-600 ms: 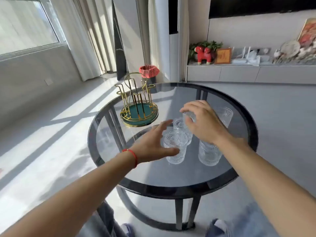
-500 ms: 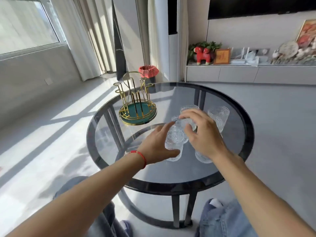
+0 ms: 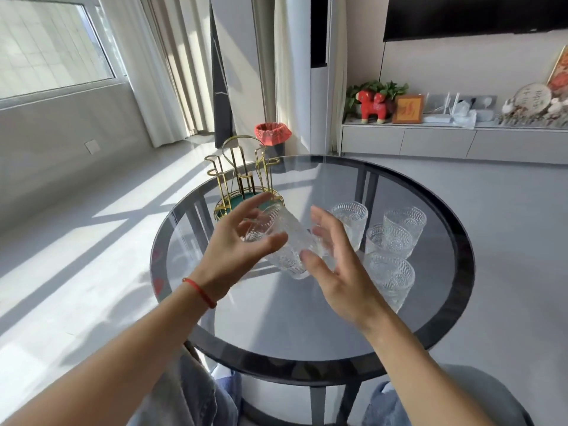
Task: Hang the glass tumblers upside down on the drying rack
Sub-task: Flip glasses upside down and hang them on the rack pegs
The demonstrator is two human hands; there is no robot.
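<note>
A ribbed glass tumbler (image 3: 284,244) is off the table and tilted, its mouth pointing up and to the left. My left hand (image 3: 236,250) grips it near the mouth, thumb across the front and fingers behind. My right hand (image 3: 335,269) is spread at the tumbler's base end, with straight fingers and the thumb touching the glass. Several more tumblers (image 3: 390,278) stand upright on the right side of the round glass table (image 3: 455,272). The gold wire drying rack (image 3: 242,176) with a green base stands at the table's far left, just beyond my left hand, with nothing on its prongs.
A red-lined bin (image 3: 273,138) stands on the floor behind the rack. A low cabinet (image 3: 430,142) with ornaments runs along the far wall. My knees are under the table's near edge. Sunlit floor lies to the left.
One tumbler has been lifted off the table and tipped over towards the rack. My right hand has opened and drawn back to the glass's base. The camera has come closer.
</note>
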